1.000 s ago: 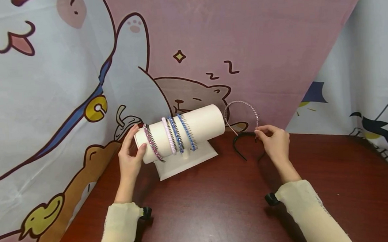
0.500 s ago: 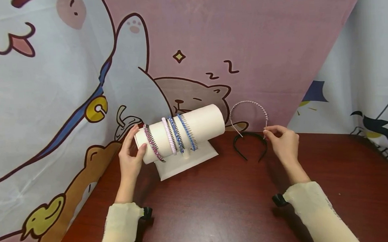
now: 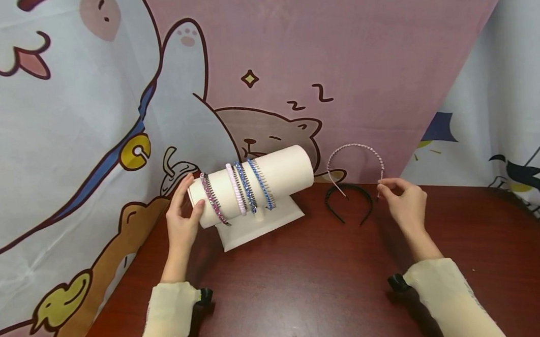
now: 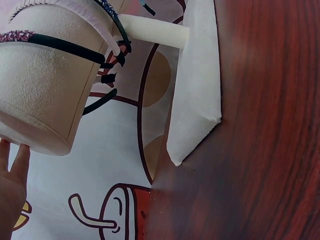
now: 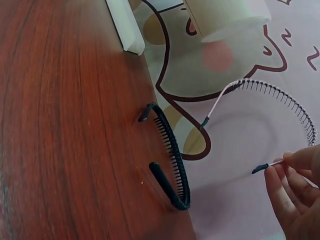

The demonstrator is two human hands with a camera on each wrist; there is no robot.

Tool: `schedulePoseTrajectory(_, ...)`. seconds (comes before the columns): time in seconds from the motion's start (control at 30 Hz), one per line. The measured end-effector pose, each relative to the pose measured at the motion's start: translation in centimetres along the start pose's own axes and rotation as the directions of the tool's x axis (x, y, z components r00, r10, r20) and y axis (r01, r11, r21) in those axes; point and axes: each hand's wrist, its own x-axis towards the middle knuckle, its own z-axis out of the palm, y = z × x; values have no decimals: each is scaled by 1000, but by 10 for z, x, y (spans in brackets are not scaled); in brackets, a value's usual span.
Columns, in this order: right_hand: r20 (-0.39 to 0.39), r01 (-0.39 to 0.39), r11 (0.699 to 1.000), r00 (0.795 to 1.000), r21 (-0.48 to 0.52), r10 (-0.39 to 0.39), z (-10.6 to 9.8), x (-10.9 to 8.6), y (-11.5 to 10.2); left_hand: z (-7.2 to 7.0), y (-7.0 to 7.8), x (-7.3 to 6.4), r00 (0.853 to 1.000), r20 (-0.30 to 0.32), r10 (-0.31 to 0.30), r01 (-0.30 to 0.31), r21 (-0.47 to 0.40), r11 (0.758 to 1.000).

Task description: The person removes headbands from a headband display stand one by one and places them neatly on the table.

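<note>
Band in hand: pink headband (image 3: 355, 145), held up off the counter (image 3: 294, 289) nr its back edge, right of the roll; arch up, toothed inner side.
R hand (image 3: 404, 202): fingers narrow, pinching one end of it just above the dark tip; other end hangs free.
L hand (image 3: 181, 226): fingers fairly straight, tips resting on left end of white roll (image 3: 286, 172); how hard they press, can't tell.
Roll: raised on a short post over flat base (image 3: 273, 222); carries 4 bands, L to R: glittery purple-pink band (image 3: 211, 198), pale lilac band (image 3: 235, 189), glittery blue band (image 3: 245, 187), plain blue band (image 3: 260, 184). Right end bare.
Black headband (image 5: 180, 161): on counter, nr backdrop cloth (image 3: 360, 46); looks crossed by pink one's free end from above, but R wrist view shows a gap btwn them.
Snag risk: that free end could catch the black one's teeth if R hand dips, prob. dragging it along.
Slip risk: one-end pinch on a thin springy arc; it could twist or swing if knocked.
Stand risk: a hard push by L hand could tip or turn the roll, poss. shifting its bands.
</note>
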Motion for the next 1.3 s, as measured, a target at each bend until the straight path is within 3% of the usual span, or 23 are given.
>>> schedulePoseTrajectory(0.53,16,-1,997,1000,-81,2,-14,-2,18,0,0,1,1000,0,0,0,14,1000)
schedulePoseTrajectory(0.83,55,-74,984,995,-159,83,-24,-1,26,0,-1,0,1000,-1,1,-1,4,1000)
schedulePoseTrajectory(1.3,123,-87,971,985,-221,117,-39,0,45,0,-1,0,1000,-4,0,0,-2,1000)
